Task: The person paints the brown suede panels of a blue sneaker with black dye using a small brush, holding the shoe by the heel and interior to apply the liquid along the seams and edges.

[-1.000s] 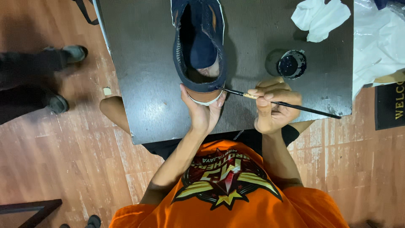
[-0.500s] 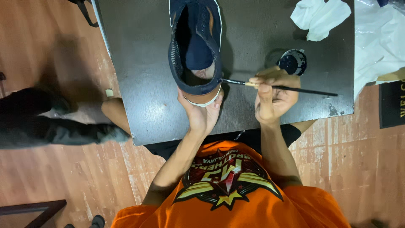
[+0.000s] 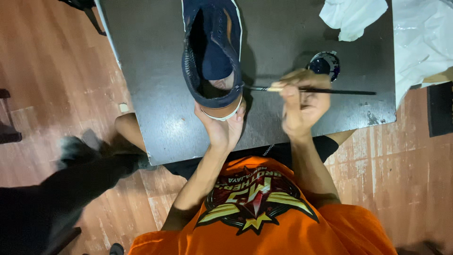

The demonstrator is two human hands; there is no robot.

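Note:
A navy blue shoe (image 3: 213,52) with a white sole edge stands on a dark table (image 3: 155,94), its heel toward me. My left hand (image 3: 221,126) cups the heel from below and holds it. My right hand (image 3: 302,101) grips a thin black-handled brush (image 3: 325,91), held level, with its tip touching the right side of the shoe's heel. A small open jar of dark paint (image 3: 324,63) sits just beyond my right hand.
Crumpled white cloth (image 3: 351,16) and a white plastic sheet (image 3: 422,42) lie at the table's far right. Another person's dark-clad leg and shoe (image 3: 80,163) cross the wooden floor at the left. A dark mat (image 3: 440,108) lies at the right edge.
The other person's legs have moved across the floor at the left, toward the lower left. My hands, the brush and the shoe have stayed nearly in place, the brush tip still at the heel.

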